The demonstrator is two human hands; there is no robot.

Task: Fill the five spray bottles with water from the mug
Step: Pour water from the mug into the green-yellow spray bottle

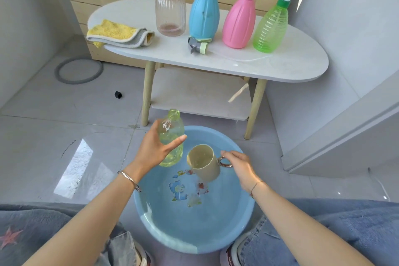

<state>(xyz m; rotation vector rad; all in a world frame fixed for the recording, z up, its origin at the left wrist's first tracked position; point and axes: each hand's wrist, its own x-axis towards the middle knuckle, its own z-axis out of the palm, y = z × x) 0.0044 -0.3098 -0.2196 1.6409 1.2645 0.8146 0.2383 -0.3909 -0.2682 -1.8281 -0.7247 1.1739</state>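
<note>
No label shows on any bottle; the blue basin (194, 233) carries a cartoon print with coloured lettering too blurred to read; the shoe lettering at 6 o'clock is also illegible. The left hand (155, 149) grips the uncapped yellow-green bottle (171, 136) over the basin's 11 o'clock rim, thumb across its front, fingers (151, 134) wrapped behind; the bottle stands nearly upright. The right hand (237, 164) pinches the ring handle of the beige mug (204, 165), fingers narrowly curled; the mug tilts, mouth towards the bottle, just beside it. At 12 o'clock the counter (291, 65) bears the clear bottle (170, 15), blue bottle (204, 15), pink bottle (238, 21), green bottle (269, 28), a loose spray head (197, 45) and a folded yellow cloth (118, 33).
</note>
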